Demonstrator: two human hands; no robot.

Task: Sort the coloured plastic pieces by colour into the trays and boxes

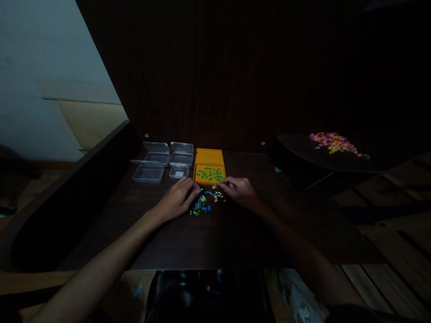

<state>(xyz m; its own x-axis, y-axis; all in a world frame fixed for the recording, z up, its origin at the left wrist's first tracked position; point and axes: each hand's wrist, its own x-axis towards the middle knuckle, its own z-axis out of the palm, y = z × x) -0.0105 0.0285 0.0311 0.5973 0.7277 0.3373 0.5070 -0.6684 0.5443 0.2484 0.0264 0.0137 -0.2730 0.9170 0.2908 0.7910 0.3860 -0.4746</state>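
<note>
My left hand (178, 198) is closed in a pinch, with a small green brick (201, 189) at its fingertips. Beside it on the dark table lies a loose pile of tiny toy bricks (202, 205) in blue, green, yellow and white. My right hand (239, 191) is also pinched together, by the front right corner of an open yellow box (208, 156). Whatever its fingers may hold is hidden. Many small green bricks (210, 173) lie spread inside the box's front half. A few pale bricks (217, 196) sit between my hands.
Several clear plastic boxes with raised lids, one of them a larger case (148, 174), stand left of the yellow box. A small clear box (179, 172) holds something white. On a dark shelf to the right is a heap of pink and yellow pieces (335, 142). A dark panel rises behind.
</note>
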